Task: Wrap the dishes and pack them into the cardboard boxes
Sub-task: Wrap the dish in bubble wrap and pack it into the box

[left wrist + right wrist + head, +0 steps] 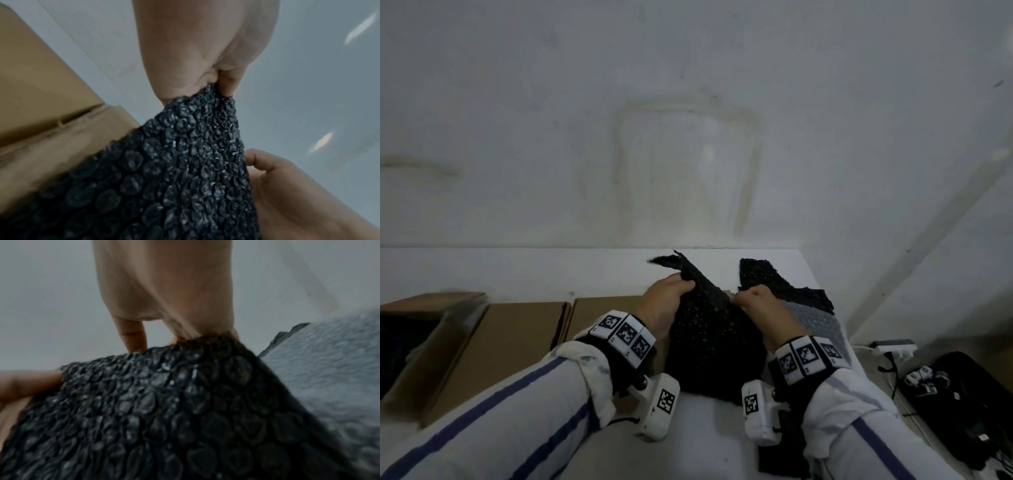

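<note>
Black bubble wrap [709, 329], top edge pinched by left hand [664, 305], right hand [760, 308]

A white table [517, 270] set against the wall carries flat brown cardboard boxes [517, 329] along its left side and sheets of black bubble wrap [767, 277] and grey bubble wrap [815, 325] at its right end.

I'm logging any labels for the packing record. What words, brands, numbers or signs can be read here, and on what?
No readable text anywhere.
Wrist bands: black-and-white square marker patterns, no letters or digits legible.
Wrist camera housings: one marker pattern each, no words.
Cardboard boxes: plain, no print visible.
Black bubble wrap: unmarked.
</note>
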The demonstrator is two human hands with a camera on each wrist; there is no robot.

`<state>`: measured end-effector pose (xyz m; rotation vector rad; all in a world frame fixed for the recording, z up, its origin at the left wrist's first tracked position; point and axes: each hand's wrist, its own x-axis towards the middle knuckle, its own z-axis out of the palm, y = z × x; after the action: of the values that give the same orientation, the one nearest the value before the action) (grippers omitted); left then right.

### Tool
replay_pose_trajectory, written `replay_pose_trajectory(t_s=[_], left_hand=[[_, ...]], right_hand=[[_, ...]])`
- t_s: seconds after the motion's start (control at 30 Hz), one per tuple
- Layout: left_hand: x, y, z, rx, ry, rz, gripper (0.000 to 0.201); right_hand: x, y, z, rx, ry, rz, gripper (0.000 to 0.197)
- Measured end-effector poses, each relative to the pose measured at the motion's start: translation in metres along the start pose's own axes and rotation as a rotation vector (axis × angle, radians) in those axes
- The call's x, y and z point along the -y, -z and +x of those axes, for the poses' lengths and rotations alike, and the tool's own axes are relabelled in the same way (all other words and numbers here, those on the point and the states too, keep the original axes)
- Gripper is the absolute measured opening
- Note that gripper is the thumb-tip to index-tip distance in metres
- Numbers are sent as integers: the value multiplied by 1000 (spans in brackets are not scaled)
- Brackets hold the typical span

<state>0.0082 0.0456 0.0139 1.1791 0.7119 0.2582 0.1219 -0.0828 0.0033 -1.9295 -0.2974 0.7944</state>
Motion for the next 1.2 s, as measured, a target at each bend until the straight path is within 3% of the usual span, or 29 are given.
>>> replay_pose_trajectory(t_s=[0.1, 0.2, 0.33, 0.43, 0.53, 0.63, 0.73, 0.83, 0.9, 0.97, 1.1, 1.2], left_hand=[[-14, 34, -10, -61, -34, -19, 18], [-24, 78, -17, -195, -104, 89, 20], [-37, 145, -37, -442, -207, 417, 35], [-47, 199, -56, -552, -197, 474, 43], [-59, 251, -74, -617, -159, 411, 39], [-80, 294, -93, -651, -158, 91, 26], [-105, 335, -109, -652, -315, -134, 25], [-121, 376, -123, -714, -456, -110, 29], [-121, 399, -129, -765, -464, 25, 25], [-109, 421, -134, -757, -365, 238, 30], [-76, 451, -137, -393, -45, 950, 37], [-55, 458, -133, -177, 95, 1415, 37]], right_hand=[[18, -26, 2, 94, -42, 161, 19], [44, -54, -3, 115, 35, 240, 23], [74, -105, -11, 276, 186, 130, 39], [91, -155, -17, 359, 271, -82, 43], [106, -211, -27, 309, 429, -326, 25], [130, -266, -37, 193, 620, -528, 12], [159, -312, -54, 58, 845, -425, 10], [179, -350, -74, -1, 1071, -320, 7], [180, -372, -83, 55, 1166, -348, 8], [170, -391, -86, 211, 1167, -452, 8], [143, -417, -92, 617, 877, -861, 10], [129, -430, -96, 768, 810, -1086, 7]])
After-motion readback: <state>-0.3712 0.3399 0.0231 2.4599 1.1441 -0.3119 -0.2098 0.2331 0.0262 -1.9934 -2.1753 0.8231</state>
